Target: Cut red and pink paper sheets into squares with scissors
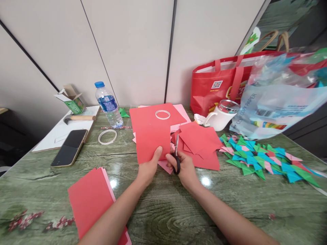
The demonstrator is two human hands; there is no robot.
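My left hand [149, 166] pinches the lower edge of a red sheet of paper [152, 143], holding it upright over the green table [163, 207]. My right hand [184, 168] is closed through the black handles of a pair of scissors [176, 156], whose blades point up along the sheet's right edge. Just behind the hands lie several cut red paper pieces [199, 143] and pink ones. A stack of red and pink sheets [90, 199] lies near my left forearm.
Several folded green, blue and pink paper triangles [263, 158] lie at the right. A white teapot [221, 117], red bag [219, 85] and plastic bag [278, 102] stand behind. A water bottle [108, 105], tape ring [107, 136], phone [69, 147] and small box [71, 99] are at the left.
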